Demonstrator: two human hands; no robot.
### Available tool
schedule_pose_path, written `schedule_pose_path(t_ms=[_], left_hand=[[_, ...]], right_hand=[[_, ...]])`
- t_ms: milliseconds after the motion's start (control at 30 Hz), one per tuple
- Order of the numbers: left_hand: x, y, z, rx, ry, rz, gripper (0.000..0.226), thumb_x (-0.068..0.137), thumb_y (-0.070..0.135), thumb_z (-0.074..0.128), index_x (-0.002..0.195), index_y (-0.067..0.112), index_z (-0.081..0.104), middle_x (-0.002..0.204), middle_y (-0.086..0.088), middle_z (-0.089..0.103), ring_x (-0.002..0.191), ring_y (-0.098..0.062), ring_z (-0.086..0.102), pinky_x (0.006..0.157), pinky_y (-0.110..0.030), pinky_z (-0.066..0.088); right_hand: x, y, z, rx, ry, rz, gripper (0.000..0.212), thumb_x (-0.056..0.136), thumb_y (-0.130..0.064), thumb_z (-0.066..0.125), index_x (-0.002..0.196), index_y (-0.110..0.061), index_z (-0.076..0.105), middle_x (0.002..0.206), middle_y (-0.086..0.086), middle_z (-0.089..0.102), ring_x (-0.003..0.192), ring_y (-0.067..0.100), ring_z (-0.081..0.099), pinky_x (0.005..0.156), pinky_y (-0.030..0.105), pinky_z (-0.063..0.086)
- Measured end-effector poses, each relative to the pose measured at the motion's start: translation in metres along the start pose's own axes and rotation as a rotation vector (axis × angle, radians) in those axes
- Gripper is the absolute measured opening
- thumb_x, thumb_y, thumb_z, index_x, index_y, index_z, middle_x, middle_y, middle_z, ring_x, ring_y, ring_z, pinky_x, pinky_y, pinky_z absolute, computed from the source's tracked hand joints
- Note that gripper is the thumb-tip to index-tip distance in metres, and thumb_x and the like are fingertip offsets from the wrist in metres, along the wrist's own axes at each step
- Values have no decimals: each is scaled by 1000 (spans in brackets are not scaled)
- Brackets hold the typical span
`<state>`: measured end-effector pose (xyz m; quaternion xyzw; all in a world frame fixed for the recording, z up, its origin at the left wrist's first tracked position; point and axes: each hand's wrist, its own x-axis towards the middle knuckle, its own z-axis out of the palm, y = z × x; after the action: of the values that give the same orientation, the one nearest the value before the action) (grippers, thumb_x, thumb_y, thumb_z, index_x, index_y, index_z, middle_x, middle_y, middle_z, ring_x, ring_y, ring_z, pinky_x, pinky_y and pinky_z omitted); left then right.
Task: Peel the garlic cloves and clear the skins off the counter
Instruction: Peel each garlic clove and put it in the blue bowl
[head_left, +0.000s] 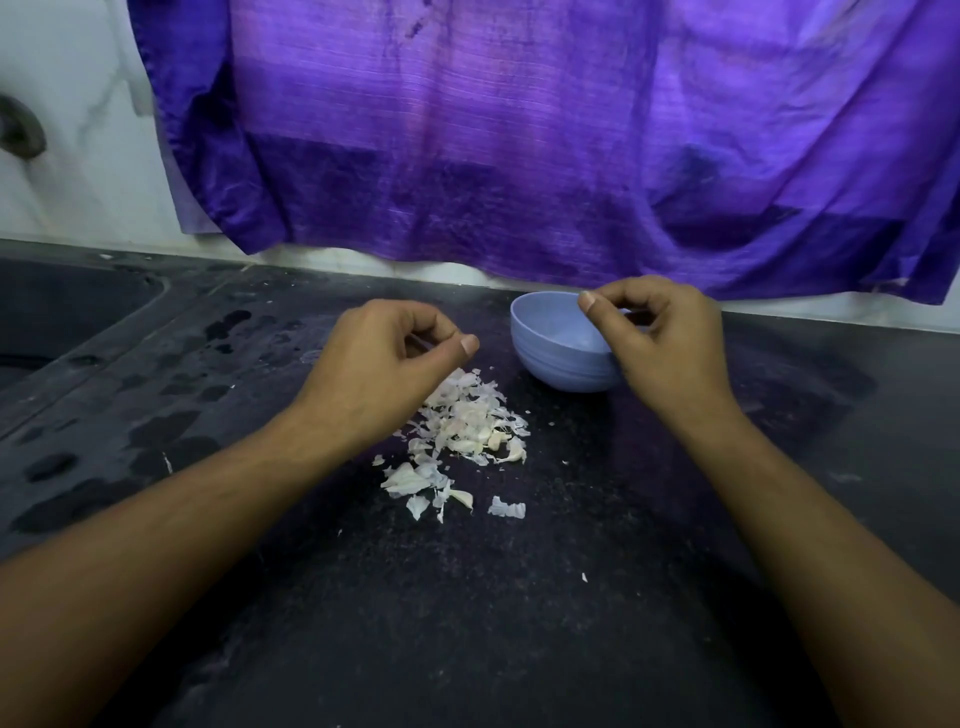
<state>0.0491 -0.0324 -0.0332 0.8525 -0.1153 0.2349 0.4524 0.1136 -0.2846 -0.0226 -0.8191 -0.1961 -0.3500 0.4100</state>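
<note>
— Well, what do we see of the garlic skins (467, 415)?
— We see a loose heap of thin, papery flakes, white with a faint pink tinge and ragged at the edges. A few plumper, pale cloves (497, 441) lie among them.
— Where does the heap lie from our hands?
— It starts just under the thumb of our left hand (379, 369) and trails back between our two forearms, with stray flakes apart at the near end.
— And our grips?
— Both are curled. The left hand's thumb juts past its bent fingers. Our right hand (665, 343) brings thumb and forefinger tips together over the bowl (550, 353). Whether either one pinches a scrap, we cannot tell.
— What of the surfaces?
— The bowl is round, smooth and pale blue, faintly ribbed outside, partly behind our right hand and just beyond the heap. The counter (519, 597) is dark, speckled stone, wet in patches out past our left hand. A purple woven cloth (467, 130) hangs beyond both hands.
</note>
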Motion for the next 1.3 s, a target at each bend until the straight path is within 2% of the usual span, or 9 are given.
schedule_pose_path(t_ms=[133,233,333,500,600,833,1033,1100,1300], left_hand=[[2,-2,0,39,-2,-12,12,92,35,75,85,26,78,75,12,74,67,-3,68,68,-30,61],[1,-2,0,71,11,-22,12,84,35,84,79,26,77,71,12,72,59,-1,64,57,-17,48],[1,-1,-1,51,28,-44,23,81,41,85,73,23,73,66,12,71,54,1,61,56,-19,44],[0,3,-1,36,48,-40,41,93,45,72,63,18,65,56,8,66,45,-3,53,53,-20,41],[0,3,-1,24,25,-25,40,96,44,68,63,21,68,67,4,74,61,-11,68,65,-37,58],[-1,0,1,43,5,-12,33,93,45,71,70,21,72,67,6,73,62,-9,68,69,-42,61],[-1,-3,3,-22,-159,-65,26,95,45,70,83,25,79,72,-1,75,71,-18,74,73,-49,64],[-1,-3,4,-107,-233,-111,22,92,43,73,84,23,80,75,-8,75,72,-22,74,72,-48,65],[0,0,6,-340,-277,-254,15,87,25,80,90,10,78,78,-11,72,67,-9,66,63,-31,58]], right_hand=[[-4,-23,0,122,-84,-103,20,93,-28,76,78,-15,76,70,-5,69,63,4,55,63,20,42],[-8,-34,2,217,-473,-23,14,89,-20,81,80,-10,76,62,4,66,52,5,50,51,20,39],[-13,-35,6,191,-814,119,12,86,-12,83,89,-3,75,69,13,70,49,9,54,46,18,43],[-13,-29,2,95,-1055,211,15,86,-7,81,98,-14,75,88,14,74,59,12,61,46,20,41],[-16,-30,5,133,-1087,222,17,85,1,79,101,-7,77,80,7,71,54,4,56,46,12,40],[-21,-30,13,139,-1067,181,8,90,-5,76,96,-11,77,69,-11,70,53,-1,54,50,12,41],[-19,-37,13,299,-856,174,9,99,-11,67,104,-5,67,78,9,70,67,14,67,53,27,52],[-20,-37,15,401,-791,192,14,97,-9,68,106,1,66,83,22,70,67,17,68,56,28,55],[-22,-37,21,524,-720,230,12,91,0,72,103,1,70,77,10,71,65,16,69,60,26,60]])
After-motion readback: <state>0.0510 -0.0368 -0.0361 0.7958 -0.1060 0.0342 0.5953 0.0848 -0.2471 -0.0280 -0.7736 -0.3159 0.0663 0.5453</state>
